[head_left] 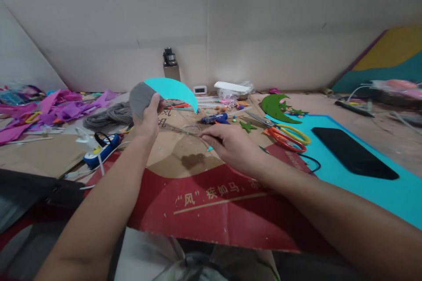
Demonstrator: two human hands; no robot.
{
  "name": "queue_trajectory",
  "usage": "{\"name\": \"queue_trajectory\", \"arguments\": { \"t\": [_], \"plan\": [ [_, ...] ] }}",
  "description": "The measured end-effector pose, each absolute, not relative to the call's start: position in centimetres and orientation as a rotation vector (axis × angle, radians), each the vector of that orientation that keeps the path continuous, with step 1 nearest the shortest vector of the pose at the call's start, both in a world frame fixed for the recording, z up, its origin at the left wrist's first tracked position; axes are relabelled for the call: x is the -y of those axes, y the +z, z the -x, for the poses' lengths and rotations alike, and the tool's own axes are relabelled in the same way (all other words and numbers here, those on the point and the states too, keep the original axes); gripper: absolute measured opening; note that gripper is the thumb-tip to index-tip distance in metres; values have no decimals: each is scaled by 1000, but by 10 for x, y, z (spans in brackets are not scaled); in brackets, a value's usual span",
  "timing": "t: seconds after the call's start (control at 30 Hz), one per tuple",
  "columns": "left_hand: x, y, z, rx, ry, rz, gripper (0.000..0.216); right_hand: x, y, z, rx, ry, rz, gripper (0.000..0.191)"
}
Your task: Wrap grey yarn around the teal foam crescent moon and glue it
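My left hand (150,118) is closed on a crescent-shaped cutout (178,89), thumb on its face, holding it up above the cardboard. One end of the crescent is covered in grey yarn (140,96); the rest is bare bright cyan, ending in a point at right. My right hand (226,142) is pinched over the middle of the cardboard, on what looks like a thin grey strand (181,130) running back toward the left hand. The strand is blurred. Beside my left wrist lies a grey yarn skein (110,116).
Past my right hand lie a blue glue gun (216,118), scissors with orange and yellow handles (285,137), a green felt crescent (277,107) and a black phone (354,151) on a cyan sheet (379,193). At left are a blue power strip (102,149) and purple scraps (59,105).
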State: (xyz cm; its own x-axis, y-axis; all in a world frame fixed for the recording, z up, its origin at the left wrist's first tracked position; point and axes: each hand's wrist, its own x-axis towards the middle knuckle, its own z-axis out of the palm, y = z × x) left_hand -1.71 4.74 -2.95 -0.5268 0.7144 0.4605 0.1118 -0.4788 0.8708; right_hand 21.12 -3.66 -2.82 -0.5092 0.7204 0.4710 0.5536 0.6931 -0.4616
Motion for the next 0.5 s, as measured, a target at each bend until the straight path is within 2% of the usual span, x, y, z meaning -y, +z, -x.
{"name": "queue_trajectory", "arguments": {
  "t": [0.17, 0.33, 0.5],
  "plan": [
    [-34, -19, 19, -1480, 2002, -1543, 26, 26, -9, -236, 2091, 220, 955, 23],
    [-22, -14, 12, -1291, 1553, -1662, 20, 6, -1, -261, 1862, 152, 1037, 19],
    [-20, -18, 11, -1156, 1107, -1746, 24, -14, -5, -275, 1774, 289, 1098, 23]
  ]
}}
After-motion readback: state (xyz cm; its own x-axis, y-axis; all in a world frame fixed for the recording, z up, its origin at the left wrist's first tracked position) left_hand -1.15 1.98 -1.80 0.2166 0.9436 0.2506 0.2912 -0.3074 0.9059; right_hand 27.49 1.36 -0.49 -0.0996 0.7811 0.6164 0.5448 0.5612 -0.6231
